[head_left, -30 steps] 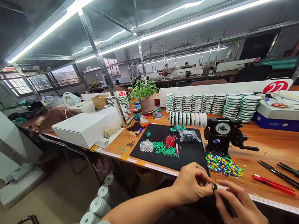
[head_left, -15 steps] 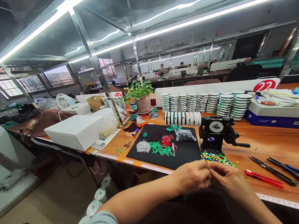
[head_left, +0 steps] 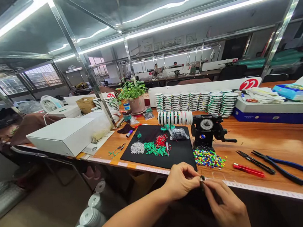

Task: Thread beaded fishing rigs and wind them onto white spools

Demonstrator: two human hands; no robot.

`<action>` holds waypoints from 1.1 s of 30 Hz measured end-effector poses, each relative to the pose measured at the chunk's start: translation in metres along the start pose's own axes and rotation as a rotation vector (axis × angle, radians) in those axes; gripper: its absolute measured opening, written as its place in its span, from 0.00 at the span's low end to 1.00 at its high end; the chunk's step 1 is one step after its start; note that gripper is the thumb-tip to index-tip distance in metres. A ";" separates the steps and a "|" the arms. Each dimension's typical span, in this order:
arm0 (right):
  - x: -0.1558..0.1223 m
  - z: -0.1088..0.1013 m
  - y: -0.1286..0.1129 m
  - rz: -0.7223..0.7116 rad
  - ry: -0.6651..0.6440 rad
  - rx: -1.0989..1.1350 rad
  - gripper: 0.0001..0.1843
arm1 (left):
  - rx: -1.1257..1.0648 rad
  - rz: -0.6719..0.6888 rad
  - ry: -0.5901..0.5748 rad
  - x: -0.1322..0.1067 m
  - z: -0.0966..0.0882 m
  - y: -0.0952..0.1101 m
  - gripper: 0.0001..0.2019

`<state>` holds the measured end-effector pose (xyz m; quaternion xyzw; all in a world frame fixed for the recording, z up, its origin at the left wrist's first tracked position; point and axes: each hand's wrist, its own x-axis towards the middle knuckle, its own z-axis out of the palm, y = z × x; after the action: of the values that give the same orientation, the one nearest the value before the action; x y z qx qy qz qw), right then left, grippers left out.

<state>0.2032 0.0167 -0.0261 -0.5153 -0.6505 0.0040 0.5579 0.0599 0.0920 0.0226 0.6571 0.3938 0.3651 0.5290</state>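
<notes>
Well, at far left a white cardboard box [head_left: 61, 137] is sitting on an orange wooden workbench [head_left: 274, 141], and white spools [head_left: 90, 217] are stacked on the floor below the bench's edge. Moving right, a black mat [head_left: 156, 161] is carrying small loose piles: silver pieces [head_left: 137, 147], green tubes [head_left: 153, 149], red beads [head_left: 161, 140] and a bag of dark beads [head_left: 179, 134]. Behind the mat, a row of green-and-white spools [head_left: 175, 118] is lying on its side, and stacks of white-rimmed spools [head_left: 193, 101] are standing along a white divider [head_left: 202, 87].

At the front edge, the person's left hand [head_left: 181, 181] and right hand [head_left: 226, 202] are meeting just beyond the mat's near corner. Both are pinched closed on a small dark piece [head_left: 202, 179], too small to identify, held near the bench's edge.

Further right, a black dial-faced device [head_left: 206, 129] is standing behind a heap of multicoloured beads [head_left: 208, 158], with a red-handled tool [head_left: 248, 170] and blue-handled pliers [head_left: 287, 164] lying beyond. Judging by how things lie, many spools are looking finished and stacked, while the beads and mat piles are remaining loose.
</notes>
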 end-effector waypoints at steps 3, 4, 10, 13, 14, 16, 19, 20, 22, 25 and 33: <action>0.006 0.000 0.003 -0.174 0.042 -0.078 0.08 | 0.229 0.227 0.012 0.001 -0.003 -0.003 0.02; 0.010 -0.001 0.005 -0.180 0.007 -0.059 0.08 | 0.330 0.327 -0.003 0.002 -0.004 -0.005 0.01; 0.052 -0.003 0.026 0.186 -0.312 0.157 0.15 | 1.020 1.018 -0.266 0.023 -0.025 -0.001 0.11; 0.076 0.001 0.032 0.327 -0.432 0.307 0.17 | 1.056 1.106 -0.342 0.034 -0.029 0.004 0.12; 0.082 0.002 0.034 0.357 -0.450 0.352 0.18 | 0.990 1.070 -0.339 0.035 -0.029 0.004 0.11; 0.088 0.005 0.033 0.402 -0.440 0.399 0.17 | 0.789 0.901 -0.266 0.036 -0.025 0.004 0.07; 0.081 0.004 0.025 0.425 -0.245 0.334 0.13 | 0.472 0.515 -0.105 0.031 -0.017 0.003 0.03; 0.075 0.003 0.020 0.419 -0.159 0.294 0.13 | 0.380 0.397 -0.083 0.029 -0.015 0.002 0.03; 0.060 -0.001 0.008 0.396 -0.027 0.219 0.13 | 0.211 0.225 -0.078 0.024 -0.012 0.002 0.05; 0.040 -0.006 -0.006 0.397 -0.031 0.188 0.14 | 0.030 0.104 -0.067 0.018 -0.010 0.001 0.11; 0.027 0.003 -0.011 0.416 -0.166 0.275 0.10 | -0.012 0.120 0.002 0.016 -0.008 -0.004 0.10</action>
<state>0.1984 0.0313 -0.0017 -0.5550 -0.5676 0.2494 0.5545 0.0590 0.1101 0.0210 0.6759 0.3519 0.3991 0.5100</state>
